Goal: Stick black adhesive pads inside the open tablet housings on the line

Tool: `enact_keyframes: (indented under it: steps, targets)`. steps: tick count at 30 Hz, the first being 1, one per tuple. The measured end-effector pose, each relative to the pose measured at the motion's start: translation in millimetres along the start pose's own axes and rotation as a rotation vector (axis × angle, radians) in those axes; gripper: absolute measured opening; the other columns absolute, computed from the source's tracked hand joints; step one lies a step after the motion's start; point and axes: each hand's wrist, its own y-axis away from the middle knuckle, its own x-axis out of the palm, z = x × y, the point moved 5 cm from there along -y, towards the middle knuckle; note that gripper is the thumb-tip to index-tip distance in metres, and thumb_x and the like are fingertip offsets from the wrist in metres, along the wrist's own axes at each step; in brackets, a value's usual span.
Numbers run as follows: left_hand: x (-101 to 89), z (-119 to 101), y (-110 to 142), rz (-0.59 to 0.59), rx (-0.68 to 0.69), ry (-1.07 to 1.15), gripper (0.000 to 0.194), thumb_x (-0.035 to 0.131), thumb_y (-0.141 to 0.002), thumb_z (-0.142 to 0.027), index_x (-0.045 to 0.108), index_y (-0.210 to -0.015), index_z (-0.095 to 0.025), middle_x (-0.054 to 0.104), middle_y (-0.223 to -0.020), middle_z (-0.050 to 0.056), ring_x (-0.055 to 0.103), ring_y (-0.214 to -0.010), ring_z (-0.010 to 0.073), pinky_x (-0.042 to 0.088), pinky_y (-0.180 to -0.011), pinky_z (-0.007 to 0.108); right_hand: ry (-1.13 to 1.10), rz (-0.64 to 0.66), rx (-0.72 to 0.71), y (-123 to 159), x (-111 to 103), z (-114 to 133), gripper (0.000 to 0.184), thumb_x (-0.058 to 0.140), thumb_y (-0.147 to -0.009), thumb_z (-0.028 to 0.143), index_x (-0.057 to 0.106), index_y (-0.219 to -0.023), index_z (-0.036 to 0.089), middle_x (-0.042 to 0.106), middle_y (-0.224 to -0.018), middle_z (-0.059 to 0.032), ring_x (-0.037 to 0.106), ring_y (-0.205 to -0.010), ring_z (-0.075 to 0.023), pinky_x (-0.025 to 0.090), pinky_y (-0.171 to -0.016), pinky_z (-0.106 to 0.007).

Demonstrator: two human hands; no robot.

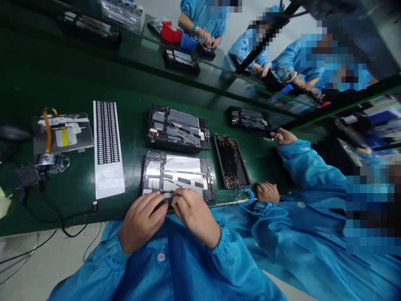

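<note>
An opened tablet-like device [184, 165] lies in front of me at the table edge, its silver inside, black frame and thin cables facing up. My left hand [144, 219] has its fingers bent together over the near left edge of this device. Beside it, my right hand [196, 215] is closed, thumb and fingers pinched at the middle of the same near edge. Whether a small part sits between the right fingertips is hidden. Just behind lies a second opened device [180, 127] in a black frame.
Right of the devices is a black tray of small brass-coloured screws [232, 163]. A sheet of black stickers [108, 146], a flat panel with an orange ribbon cable [72, 136] and a metal clamp [52, 163] are at left. A co-worker's hand [267, 193] rests near a blue coiled cord [247, 196].
</note>
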Motion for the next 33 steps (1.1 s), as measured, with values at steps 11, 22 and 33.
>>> enact_keyframes:
  steps: [11, 22, 33]
  targets:
    - [0.0, 2.7, -2.1, 0.008, 0.013, 0.043, 0.028, 0.062, -0.088, -0.019, 0.068, -0.114, -0.026, 0.071, -0.12, 0.006, 0.063, -0.117, 0.024, 0.05, -0.101, 0.04, 0.008, 0.035, 0.022, -0.7, 2.3, -0.4, 0.015, 0.049, -0.1, 0.015, 0.063, -0.095, 0.015, 0.066, -0.109, -0.0131, 0.057, -0.092, -0.0235, 0.051, -0.081, -0.038]
    - [-2.2, -1.5, -5.0, -0.044, 0.03, 0.027, 0.023, 0.064, -0.088, -0.016, 0.067, -0.111, -0.018, 0.072, -0.116, 0.009, 0.064, -0.114, 0.0253, 0.05, -0.099, 0.041, 0.021, 0.015, 0.013, -1.3, 1.5, -0.2, 0.014, 0.049, -0.1, 0.016, 0.062, -0.095, 0.015, 0.066, -0.107, -0.0114, 0.057, -0.091, -0.0222, 0.05, -0.08, -0.036]
    - [0.0, 0.1, -7.5, -0.093, -0.018, 0.046, 0.014, 0.063, -0.087, -0.012, 0.068, -0.1, -0.017, 0.074, -0.109, 0.008, 0.066, -0.108, 0.0233, 0.05, -0.096, 0.038, 0.051, -0.008, -0.011, -0.4, 3.3, 0.8, 0.013, 0.05, -0.1, 0.016, 0.063, -0.095, 0.014, 0.067, -0.107, -0.0112, 0.056, -0.088, -0.0226, 0.049, -0.075, -0.037]
